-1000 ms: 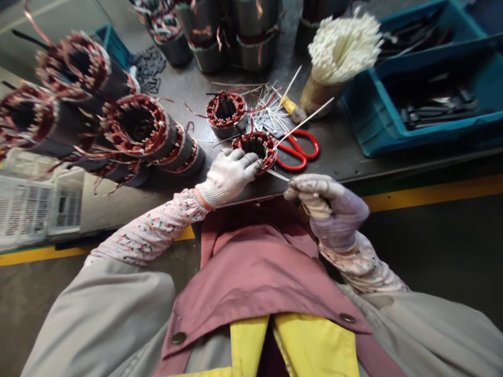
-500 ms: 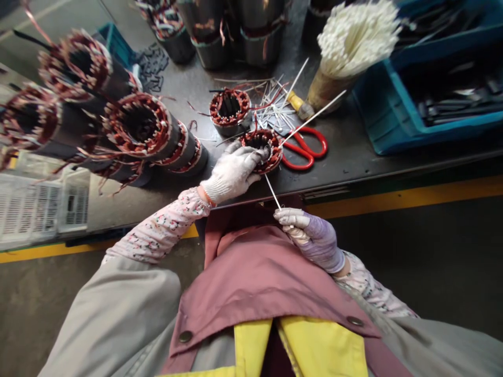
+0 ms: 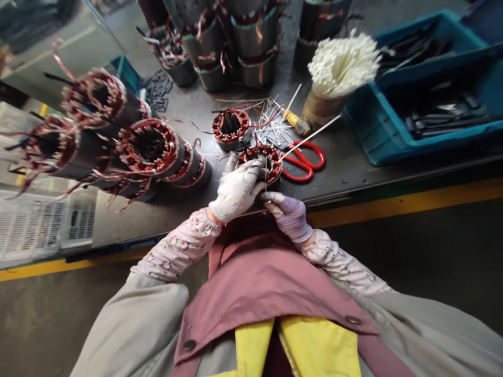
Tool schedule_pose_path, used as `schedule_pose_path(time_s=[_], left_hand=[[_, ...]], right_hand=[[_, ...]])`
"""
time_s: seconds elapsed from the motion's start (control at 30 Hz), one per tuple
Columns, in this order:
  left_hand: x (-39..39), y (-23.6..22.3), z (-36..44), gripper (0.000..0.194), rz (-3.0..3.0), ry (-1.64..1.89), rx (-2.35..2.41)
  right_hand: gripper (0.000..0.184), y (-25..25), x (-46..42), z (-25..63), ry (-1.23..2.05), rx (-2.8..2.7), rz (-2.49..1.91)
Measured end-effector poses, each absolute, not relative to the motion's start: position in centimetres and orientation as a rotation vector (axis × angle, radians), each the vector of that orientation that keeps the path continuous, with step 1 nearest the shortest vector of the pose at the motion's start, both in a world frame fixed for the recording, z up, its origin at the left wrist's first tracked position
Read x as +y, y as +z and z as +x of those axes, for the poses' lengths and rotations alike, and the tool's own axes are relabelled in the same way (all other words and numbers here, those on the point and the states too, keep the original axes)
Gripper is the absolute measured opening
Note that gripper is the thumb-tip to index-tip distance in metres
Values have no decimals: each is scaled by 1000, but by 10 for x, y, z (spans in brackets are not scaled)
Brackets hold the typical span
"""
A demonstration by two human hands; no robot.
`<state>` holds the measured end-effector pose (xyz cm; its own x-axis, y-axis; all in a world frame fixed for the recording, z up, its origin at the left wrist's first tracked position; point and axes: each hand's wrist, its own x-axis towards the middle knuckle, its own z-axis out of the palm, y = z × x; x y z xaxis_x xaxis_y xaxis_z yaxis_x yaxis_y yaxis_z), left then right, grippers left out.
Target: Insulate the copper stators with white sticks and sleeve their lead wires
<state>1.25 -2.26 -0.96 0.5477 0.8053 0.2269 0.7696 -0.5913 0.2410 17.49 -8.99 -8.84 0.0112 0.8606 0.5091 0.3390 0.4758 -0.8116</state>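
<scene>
Head view: your left hand (image 3: pixel 236 189), white-gloved, lies over the squat, copper-wound, ring-shaped metal core (image 3: pixel 276 163) near the edge of the dark metal bench (image 3: pixel 346 173); whether it grips, I cannot tell. Your purple-and-white-gloved right hand (image 3: pixel 288 212) pinches a thin pale strand (image 3: pixel 266 180) beside the core.

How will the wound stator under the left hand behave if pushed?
The wound stator is probably heavy for its size, given its densely packed windings. Being squat, it should slide before tipping, though the bench edge is close. The white strand at its right runs straight, so likely springy.
</scene>
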Motion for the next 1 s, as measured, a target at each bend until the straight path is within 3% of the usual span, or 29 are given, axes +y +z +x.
schedule_pose_path(time_s=[0.2, 0.37, 0.57, 0.8, 0.9, 1.0], left_hand=[[-23, -27, 8, 22, 2606, 847, 1109], [-24, -27, 11, 21, 2682, 938, 1029], [-24, -26, 12, 24, 2754, 848, 999], [-19, -29, 11, 27, 2742, 844, 939], [-15, -27, 9, 26, 2654, 806, 983], [-13, -26, 5, 24, 2651, 697, 942]], right_hand=[[9, -54, -99, 187, 517, -1518, -1166], [10, -33, -94, 189, 480, -1662, -1180], [20, -50, -75, 187, 445, -1757, -1292], [37, -28, -75, 197, -41, -2144, -1483], [32, -9, -94, 208, 100, -2312, -1283], [24, 8, -96, 206, 399, -1955, -1046]])
